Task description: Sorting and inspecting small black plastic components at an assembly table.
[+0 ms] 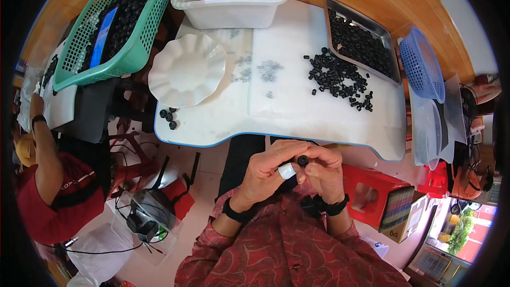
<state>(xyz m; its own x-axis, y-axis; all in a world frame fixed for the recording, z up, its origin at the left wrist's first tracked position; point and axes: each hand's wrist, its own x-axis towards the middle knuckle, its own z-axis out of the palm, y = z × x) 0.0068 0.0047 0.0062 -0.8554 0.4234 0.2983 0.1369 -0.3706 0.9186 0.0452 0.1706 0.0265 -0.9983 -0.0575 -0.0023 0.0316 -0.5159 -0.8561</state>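
Note:
Both my hands meet just below the white table's near edge [297, 137]. My left hand [268, 169], with a white wrap on its thumb, and my right hand [325, 172] pinch one small black ring-shaped part [303, 160] between their fingertips. A loose heap of black ring parts [339, 78] lies on the table's right half. Small clear rings [269, 70] are scattered near the table's middle. Three black parts [168, 117] lie at the near left corner beside a white scalloped plate [187, 70].
A white tub [232, 1] and a metal tray [362, 38] hold more black parts; a green basket [118, 24] sits far left, a blue basket [421, 64] right. Another person in red [50, 191] works at left. A red stool [371, 191] stands by my right.

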